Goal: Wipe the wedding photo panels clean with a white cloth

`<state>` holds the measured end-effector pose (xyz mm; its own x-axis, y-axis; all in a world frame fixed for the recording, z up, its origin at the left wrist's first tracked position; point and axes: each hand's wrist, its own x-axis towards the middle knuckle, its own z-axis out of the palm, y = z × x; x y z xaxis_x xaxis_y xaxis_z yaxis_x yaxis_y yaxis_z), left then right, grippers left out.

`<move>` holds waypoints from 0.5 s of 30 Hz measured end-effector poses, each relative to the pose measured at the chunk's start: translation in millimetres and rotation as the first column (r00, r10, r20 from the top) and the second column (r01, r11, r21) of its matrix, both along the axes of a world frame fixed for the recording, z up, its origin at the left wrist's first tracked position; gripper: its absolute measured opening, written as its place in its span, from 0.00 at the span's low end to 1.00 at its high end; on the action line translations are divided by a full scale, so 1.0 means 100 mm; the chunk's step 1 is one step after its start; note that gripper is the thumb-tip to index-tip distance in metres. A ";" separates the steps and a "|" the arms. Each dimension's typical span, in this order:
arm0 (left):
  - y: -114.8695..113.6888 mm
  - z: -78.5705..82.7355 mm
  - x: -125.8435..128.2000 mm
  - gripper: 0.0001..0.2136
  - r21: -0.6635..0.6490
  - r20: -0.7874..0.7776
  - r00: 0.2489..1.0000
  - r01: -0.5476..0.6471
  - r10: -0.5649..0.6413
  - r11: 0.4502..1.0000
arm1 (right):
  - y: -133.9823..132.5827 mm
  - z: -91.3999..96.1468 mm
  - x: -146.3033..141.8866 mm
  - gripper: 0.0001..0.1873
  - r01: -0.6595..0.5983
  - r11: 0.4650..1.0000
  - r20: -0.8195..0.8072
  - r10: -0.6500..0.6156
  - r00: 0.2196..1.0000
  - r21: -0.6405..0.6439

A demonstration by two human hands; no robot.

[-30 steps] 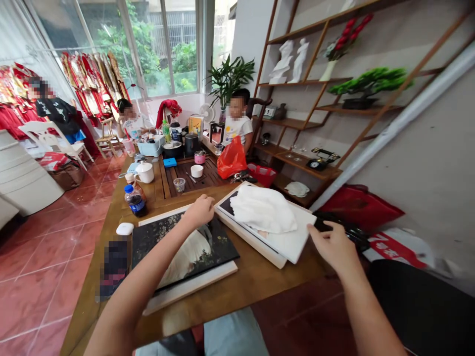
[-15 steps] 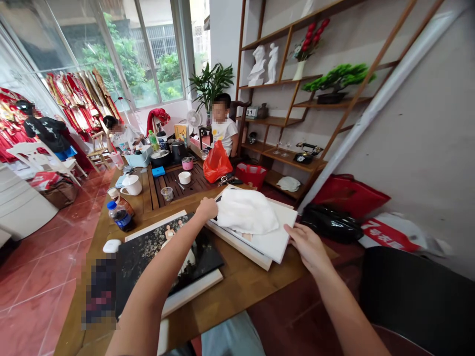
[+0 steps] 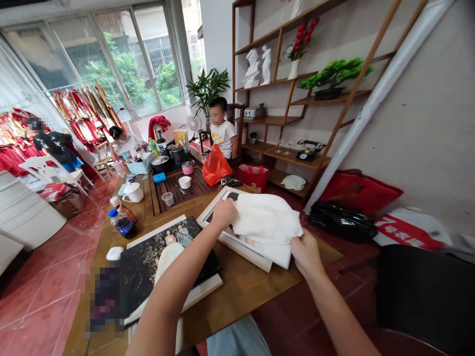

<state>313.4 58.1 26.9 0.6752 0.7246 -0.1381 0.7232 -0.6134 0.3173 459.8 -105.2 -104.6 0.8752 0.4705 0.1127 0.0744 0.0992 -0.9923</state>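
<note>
Left arm: extended from the lower edge of the view, angled forward and to the right, with the forearm crossing above the photo panel (image 3: 141, 267). The left hand (image 3: 225, 212) is positioned at the left edge of the white cloth (image 3: 265, 217), back of the hand upward, fingers curled downward. Whether the fingertips pinch the cloth cannot be determined.

Right arm: extended from the lower right, angled forward and to the left. The right hand (image 3: 306, 252) is closed, fingers drawn together, gripping the right edge of the white panel (image 3: 280, 252). The cloth's right corner meets this hand; whether it is also gripped cannot be determined.

The cloth lies bunched on the white panel, between the two hands. The white panel overlaps a pale-edged frame (image 3: 245, 249) at an angle, both above the table (image 3: 260, 291).
</note>
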 end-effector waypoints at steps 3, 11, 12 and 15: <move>0.00 0.00 -0.11 0.19 0.046 0.026 0.996 -0.087 0.086 0.995 | -0.04 -0.02 0.02 0.24 0.021 0.999 -0.039 -0.020 0.999 0.028; 0.01 -0.06 -0.22 0.20 0.014 0.074 0.985 -0.159 0.157 0.987 | -0.08 0.06 0.03 0.24 0.021 0.994 -0.162 -0.004 0.987 0.105; 0.02 -0.07 -0.22 0.20 -0.007 0.085 0.983 -0.164 0.164 0.986 | -0.09 0.08 0.03 0.25 0.021 0.994 -0.172 -0.001 0.985 0.112; 0.06 -0.07 -0.21 0.20 -0.062 0.141 0.974 -0.169 0.176 0.984 | -0.14 0.21 0.05 0.25 0.016 0.991 -0.182 0.008 0.983 0.134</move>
